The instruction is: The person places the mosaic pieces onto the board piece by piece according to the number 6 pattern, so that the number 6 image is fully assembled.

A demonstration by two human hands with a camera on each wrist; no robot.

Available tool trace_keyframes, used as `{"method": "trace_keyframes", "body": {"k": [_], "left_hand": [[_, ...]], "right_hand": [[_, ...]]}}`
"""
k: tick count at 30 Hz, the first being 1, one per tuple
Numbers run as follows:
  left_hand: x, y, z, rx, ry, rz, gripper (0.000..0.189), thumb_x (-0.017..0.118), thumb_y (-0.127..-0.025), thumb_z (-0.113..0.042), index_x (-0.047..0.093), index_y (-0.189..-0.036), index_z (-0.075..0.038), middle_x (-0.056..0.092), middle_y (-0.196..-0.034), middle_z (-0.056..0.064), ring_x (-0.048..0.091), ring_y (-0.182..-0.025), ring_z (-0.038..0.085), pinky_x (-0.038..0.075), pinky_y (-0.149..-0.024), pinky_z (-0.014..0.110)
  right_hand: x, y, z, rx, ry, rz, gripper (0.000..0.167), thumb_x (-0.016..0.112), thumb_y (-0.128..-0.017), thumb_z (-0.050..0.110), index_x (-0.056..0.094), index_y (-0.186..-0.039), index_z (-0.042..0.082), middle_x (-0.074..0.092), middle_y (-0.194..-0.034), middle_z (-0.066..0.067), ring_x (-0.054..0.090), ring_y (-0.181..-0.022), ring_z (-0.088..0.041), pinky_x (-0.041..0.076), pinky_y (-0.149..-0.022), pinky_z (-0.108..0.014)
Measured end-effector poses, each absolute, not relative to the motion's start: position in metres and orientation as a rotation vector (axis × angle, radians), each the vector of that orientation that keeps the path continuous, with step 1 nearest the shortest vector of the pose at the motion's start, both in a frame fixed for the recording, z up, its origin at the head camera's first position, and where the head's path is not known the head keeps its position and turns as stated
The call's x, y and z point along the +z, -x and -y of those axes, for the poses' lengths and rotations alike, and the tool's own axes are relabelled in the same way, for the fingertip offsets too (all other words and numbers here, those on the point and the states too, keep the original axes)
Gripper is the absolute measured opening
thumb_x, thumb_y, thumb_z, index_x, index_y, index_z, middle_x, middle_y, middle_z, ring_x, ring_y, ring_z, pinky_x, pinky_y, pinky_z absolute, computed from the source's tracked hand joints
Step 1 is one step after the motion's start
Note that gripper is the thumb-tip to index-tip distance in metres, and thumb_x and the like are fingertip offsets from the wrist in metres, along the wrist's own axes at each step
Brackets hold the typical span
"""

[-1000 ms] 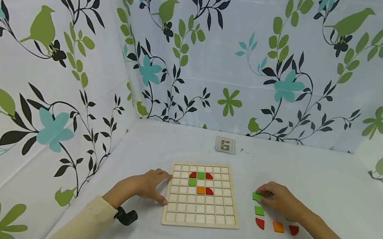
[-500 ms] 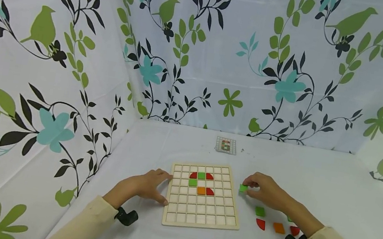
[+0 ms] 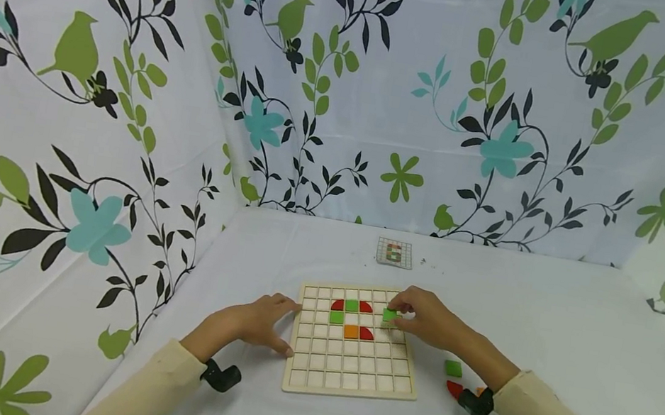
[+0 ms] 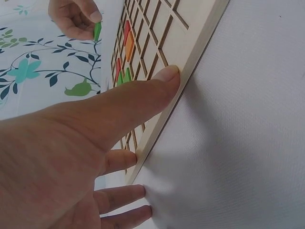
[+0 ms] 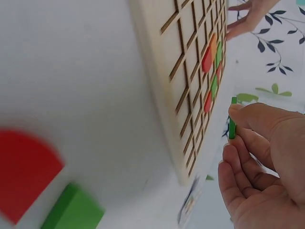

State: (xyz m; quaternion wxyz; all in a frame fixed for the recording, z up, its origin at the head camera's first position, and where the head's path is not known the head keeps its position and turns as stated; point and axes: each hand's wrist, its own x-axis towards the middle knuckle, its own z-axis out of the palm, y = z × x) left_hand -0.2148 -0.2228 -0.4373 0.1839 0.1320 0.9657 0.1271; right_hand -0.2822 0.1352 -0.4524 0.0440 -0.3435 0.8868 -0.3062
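Observation:
In the head view a wooden grid board (image 3: 332,382) lies flat on the white table. Its upper cells hold a green square tile (image 3: 337,317), another green one, an orange square tile (image 3: 350,332) and red quarter-circle tiles (image 3: 366,334). At the board's left edge is my left hand (image 3: 260,320), fingers spread, its thumb (image 4: 167,78) touching the frame in the left wrist view. My right hand (image 3: 430,320) pinches a green tile (image 5: 233,119) between thumb and forefinger, above the board's upper right part; the tile stands edge-on in the right wrist view.
Right of the board lie a loose green tile (image 3: 453,368), a red quarter-circle tile (image 3: 454,389) and an orange tile (image 3: 481,390), partly covered by the right wrist's black device (image 3: 476,403). Behind the board sits a small pattern card (image 3: 394,253). Leaf-printed cloth (image 3: 324,91) hangs around the table.
My right hand has carried the green tile leftward from the loose tiles to above the board. The left hand stays at the board's left edge.

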Motion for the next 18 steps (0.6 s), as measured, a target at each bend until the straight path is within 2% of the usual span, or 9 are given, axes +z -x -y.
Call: {"method": "trace_keyframes", "body": {"k": [7, 18], "left_hand": [[-0.439, 0.214, 0.223, 0.365, -0.383, -2.722, 0.093, 0.09, -0.083, -0.047, 0.046, -0.159, -0.016, 0.043, -0.162, 0.012, 0.039, -0.151, 0.036, 0.041, -0.119, 0.059], [-0.436, 0.213, 0.224, 0.371, -0.396, -2.731, 0.092, 0.09, -0.084, -0.045, 0.046, -0.158, -0.014, 0.043, -0.162, 0.013, 0.039, -0.151, 0.037, 0.041, -0.118, 0.059]], "right_hand": [[-0.451, 0.278, -0.102, -0.984, 1.067, -2.616, 0.023, 0.079, -0.096, 0.015, 0.074, -0.117, 0.006, 0.068, -0.109, -0.001, 0.066, -0.105, -0.022, 0.059, -0.092, -0.035], [-0.456, 0.274, -0.062, -0.871, 1.21, -2.577, 0.016, 0.077, -0.097, 0.008, 0.075, -0.112, 0.004, 0.066, -0.108, -0.006, 0.062, -0.102, -0.023, 0.056, -0.09, -0.037]]}}
